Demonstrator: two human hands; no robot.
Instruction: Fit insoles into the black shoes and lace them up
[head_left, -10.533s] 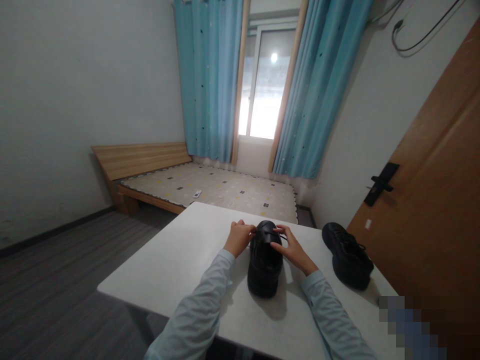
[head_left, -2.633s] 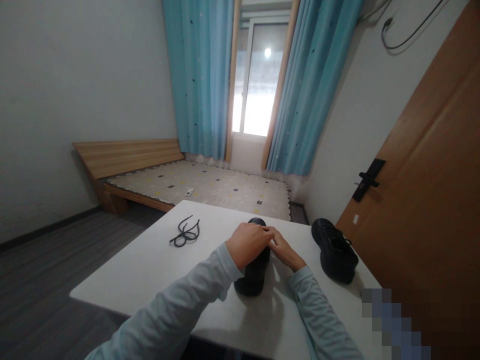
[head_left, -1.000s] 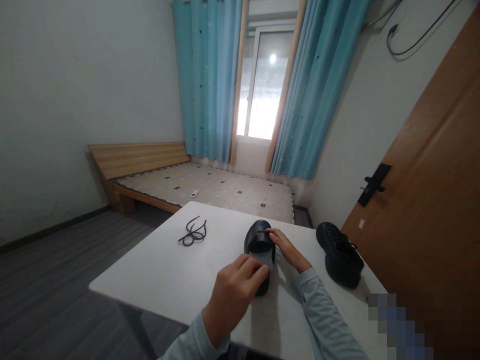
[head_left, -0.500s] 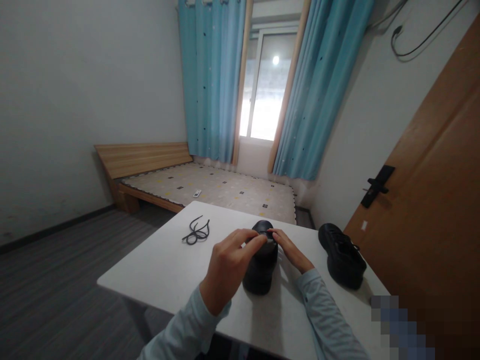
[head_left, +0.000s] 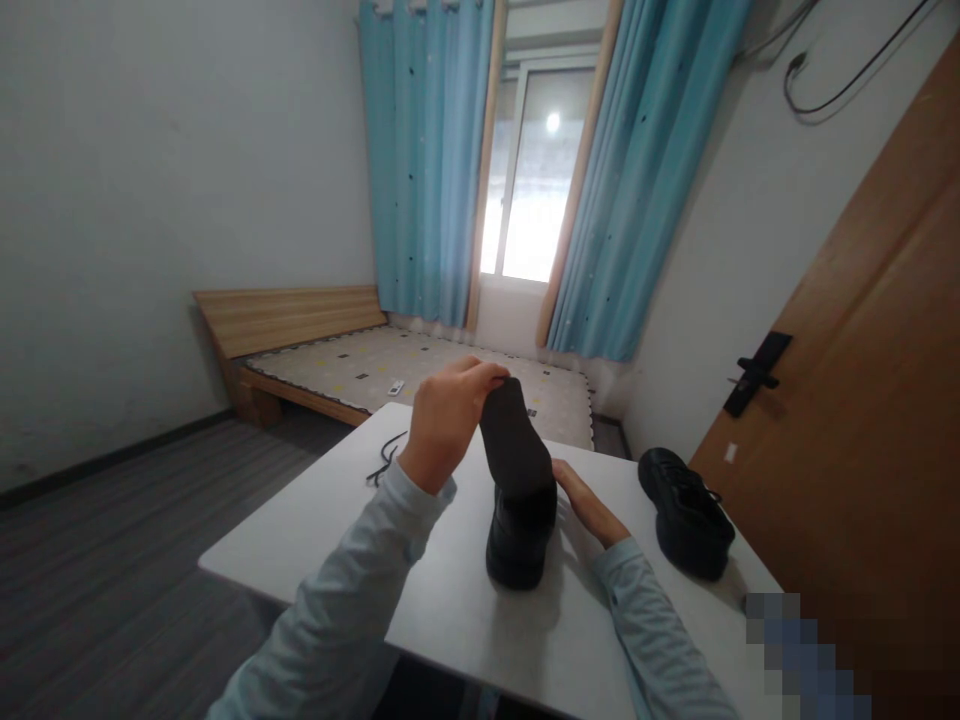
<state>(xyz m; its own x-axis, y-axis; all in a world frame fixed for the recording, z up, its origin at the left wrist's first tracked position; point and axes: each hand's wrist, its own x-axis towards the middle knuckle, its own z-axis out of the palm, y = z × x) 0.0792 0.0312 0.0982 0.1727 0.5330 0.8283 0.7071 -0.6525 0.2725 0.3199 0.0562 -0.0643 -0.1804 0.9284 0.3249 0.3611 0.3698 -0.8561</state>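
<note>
A black shoe (head_left: 516, 558) partly contains a flat dark insole (head_left: 514, 440), left fingers (head_left: 489, 373) pinching its top, right fingers (head_left: 565, 476) too hidden to tell.

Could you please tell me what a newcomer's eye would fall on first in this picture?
Probably the dark insole, pinched at its top by the left hand and slanting up from the black shoe on the white table. Next, the bright window between blue curtains at the back. The second black shoe sits near the table's right edge.
</note>
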